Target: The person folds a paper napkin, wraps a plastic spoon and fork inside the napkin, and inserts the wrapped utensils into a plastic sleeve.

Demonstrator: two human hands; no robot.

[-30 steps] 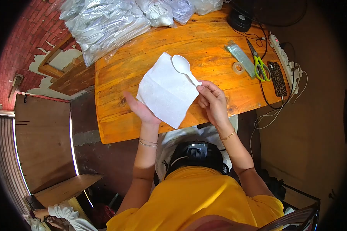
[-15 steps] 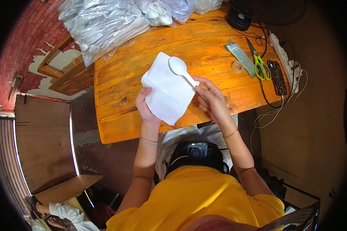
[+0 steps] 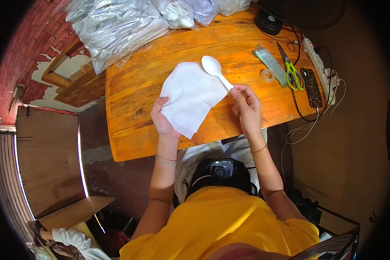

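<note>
A white paper napkin (image 3: 190,95) is spread out above the wooden table, its left edge gripped by my left hand (image 3: 164,119), thumb on top and the other fingers hidden beneath. My right hand (image 3: 248,108) pinches the handle end of a white plastic spoon (image 3: 211,66) near the napkin's right corner. The spoon's bowl points up and left, over the napkin's upper right edge. Whether the right fingers also hold the napkin's corner is hard to make out.
Plastic bags of white items (image 3: 121,30) lie along the table's (image 3: 130,130) back left. On the right are tape (image 3: 268,76), a clear packet (image 3: 271,65), green-handled scissors (image 3: 294,78), a phone (image 3: 311,89) and a power strip (image 3: 318,65). Another person's sleeve (image 3: 76,242) shows at lower left.
My left hand has closed its thumb over the napkin's left edge. The spoon and my right hand moved left slightly, then right and up, and the napkin's upper part now spreads wider.
</note>
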